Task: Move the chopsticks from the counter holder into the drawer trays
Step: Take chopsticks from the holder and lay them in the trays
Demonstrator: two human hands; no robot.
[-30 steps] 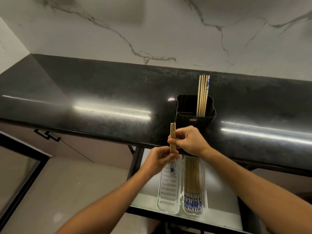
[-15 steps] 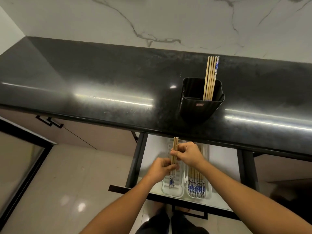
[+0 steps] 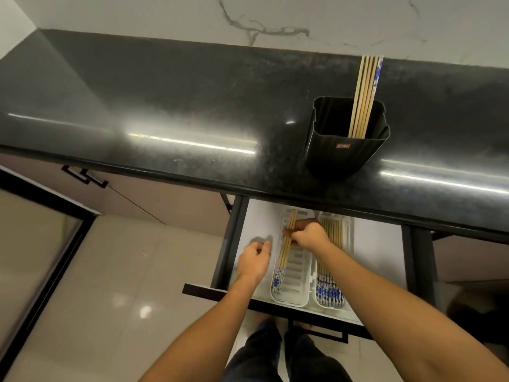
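Black polished stone forms the counter [image 3: 165, 106], with a white veined wall [image 3: 137, 12] behind it and an open drawer [image 3: 261, 216] pulled out below its front edge. Inside that drawer the right hand [image 3: 308, 237] pinches a pair of chopsticks [image 3: 285, 252] between thumb and curled fingers, gripping their plain wooden half. From the grip the pair runs toward the person along the left side of the left tray [image 3: 298, 274], a white ribbed one. The blue-and-white patterned ends sit close to the tray's near end, and the plain tips stick out beyond the grip toward the counter. Whether the pair already rests on the tray floor cannot be told.

Just right of the grip, the right tray [image 3: 349, 226] sits against the left one and holds a row of laid chopsticks [image 3: 329, 268], patterned ends also toward the person. Left of the grip, apart from the pair, the left hand [image 3: 254, 261] hangs over the drawer's bare white floor, its fingers loosely curled round nothing.

Well beyond the grip, up on the counter and slightly to its right, a black holder [image 3: 338, 158] stands upright near the counter's front edge. A few standing chopsticks [image 3: 365, 97] lean against its right inner wall. Farther left of the grip are pale floor tiles [image 3: 124, 271] and black cabinet handles [image 3: 85, 176]. Dark trousers [image 3: 261, 354] show below the drawer front.
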